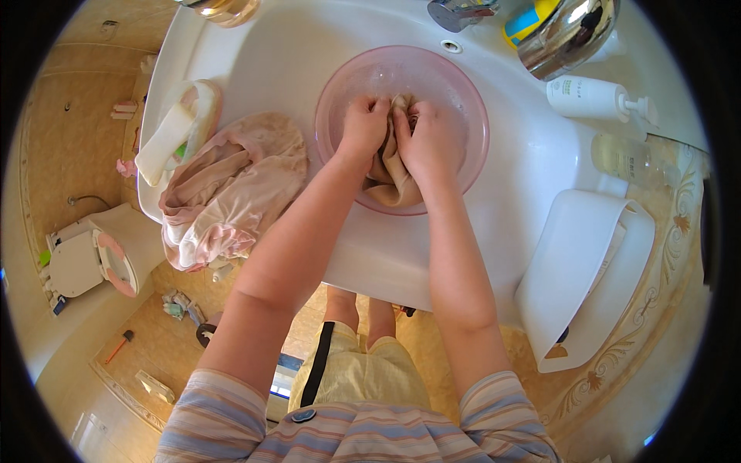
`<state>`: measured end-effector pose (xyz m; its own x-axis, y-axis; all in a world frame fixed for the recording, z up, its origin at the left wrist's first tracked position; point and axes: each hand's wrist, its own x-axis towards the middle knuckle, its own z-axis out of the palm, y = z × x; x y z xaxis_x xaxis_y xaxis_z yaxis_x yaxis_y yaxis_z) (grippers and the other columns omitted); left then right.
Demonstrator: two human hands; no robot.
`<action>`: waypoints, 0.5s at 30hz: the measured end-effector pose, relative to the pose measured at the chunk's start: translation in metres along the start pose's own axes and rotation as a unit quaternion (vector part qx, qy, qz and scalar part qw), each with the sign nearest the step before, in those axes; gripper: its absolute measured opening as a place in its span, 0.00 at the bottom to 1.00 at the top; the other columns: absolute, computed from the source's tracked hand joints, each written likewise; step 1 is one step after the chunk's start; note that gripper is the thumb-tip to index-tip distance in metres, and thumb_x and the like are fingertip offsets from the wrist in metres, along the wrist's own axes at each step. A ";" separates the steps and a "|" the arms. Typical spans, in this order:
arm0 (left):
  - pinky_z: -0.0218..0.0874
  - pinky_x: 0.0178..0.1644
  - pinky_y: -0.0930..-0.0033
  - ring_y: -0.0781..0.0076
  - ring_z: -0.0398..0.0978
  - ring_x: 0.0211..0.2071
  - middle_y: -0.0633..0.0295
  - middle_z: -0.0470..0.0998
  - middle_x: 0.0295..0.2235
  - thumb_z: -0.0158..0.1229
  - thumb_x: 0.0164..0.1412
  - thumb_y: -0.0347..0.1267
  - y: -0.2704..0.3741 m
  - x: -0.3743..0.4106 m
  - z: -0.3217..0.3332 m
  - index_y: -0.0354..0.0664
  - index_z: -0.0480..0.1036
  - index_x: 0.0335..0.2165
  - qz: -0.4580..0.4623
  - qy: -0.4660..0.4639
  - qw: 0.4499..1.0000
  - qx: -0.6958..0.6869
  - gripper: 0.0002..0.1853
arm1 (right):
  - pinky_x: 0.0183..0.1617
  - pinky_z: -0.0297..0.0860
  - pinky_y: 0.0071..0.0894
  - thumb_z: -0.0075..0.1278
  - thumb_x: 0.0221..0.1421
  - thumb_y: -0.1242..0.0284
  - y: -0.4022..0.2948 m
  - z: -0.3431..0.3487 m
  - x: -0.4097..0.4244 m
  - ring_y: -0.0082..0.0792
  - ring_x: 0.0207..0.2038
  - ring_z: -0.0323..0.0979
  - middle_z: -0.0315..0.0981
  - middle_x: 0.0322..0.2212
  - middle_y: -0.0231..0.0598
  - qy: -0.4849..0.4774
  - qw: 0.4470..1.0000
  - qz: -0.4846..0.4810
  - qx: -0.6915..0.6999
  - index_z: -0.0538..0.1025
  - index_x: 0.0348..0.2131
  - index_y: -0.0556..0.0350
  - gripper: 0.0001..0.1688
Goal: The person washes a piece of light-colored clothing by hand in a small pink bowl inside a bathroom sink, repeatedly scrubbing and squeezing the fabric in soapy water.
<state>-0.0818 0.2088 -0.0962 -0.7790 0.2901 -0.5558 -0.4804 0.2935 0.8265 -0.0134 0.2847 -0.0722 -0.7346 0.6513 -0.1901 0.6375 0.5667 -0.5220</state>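
Note:
A translucent pink basin (466,116) rests in the white washbasin. Inside it lies a tan cloth (400,185), bunched and wet-looking, its lower end folded against the near wall of the basin. My left hand (367,127) pinches the cloth's upper part from the left side. Close beside it, my right hand (425,136) grips the same cloth from the right, fingers curled inward. Parts of the cloth are hidden under both hands. Left of the basin, a crumpled pale pink garment (237,179) is draped over the washbasin's front edge.
A white soap bar or block (165,144) leans on a dish at the washbasin's left rim. A chrome faucet (570,37) overhangs the back right, near a white pump bottle (587,98) and a clear bottle (619,156). A white plastic bin (556,272) stands at the right edge.

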 end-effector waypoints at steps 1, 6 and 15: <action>0.62 0.36 0.71 0.71 0.70 0.32 0.57 0.73 0.32 0.50 0.58 0.37 -0.004 0.002 0.000 0.33 0.69 0.37 0.004 0.001 1.000 0.031 0.17 | 0.37 0.68 0.46 0.43 0.56 0.58 0.008 0.008 0.001 0.48 0.35 0.71 0.71 0.34 0.47 -0.024 1.000 0.000 -0.004 0.69 0.36 0.56 0.19; 0.62 0.40 0.68 0.68 0.69 0.36 0.54 0.72 0.35 0.50 0.57 0.38 -0.021 0.018 -0.002 0.32 0.68 0.39 0.023 -0.007 0.996 0.085 0.18 | 0.38 0.68 0.46 0.43 0.55 0.64 0.012 0.015 0.005 0.49 0.36 0.71 0.71 0.37 0.49 -0.066 0.998 0.024 -0.007 0.69 0.38 0.58 0.17; 0.62 0.42 0.68 0.67 0.70 0.37 0.57 0.72 0.36 0.45 0.61 0.38 -0.054 0.032 -0.009 0.38 0.63 0.47 0.024 -0.156 0.984 -0.083 0.20 | 0.28 0.66 0.41 0.46 0.54 0.66 -0.037 -0.001 -0.024 0.46 0.25 0.70 0.72 0.25 0.42 0.043 0.978 -0.140 0.146 0.71 0.21 0.56 0.14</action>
<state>-0.0848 0.1946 -0.1576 -0.6536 0.5728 -0.4948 -0.5249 0.1279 0.8415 -0.0197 0.2484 -0.0478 -0.8404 0.5387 0.0585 0.3118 0.5690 -0.7610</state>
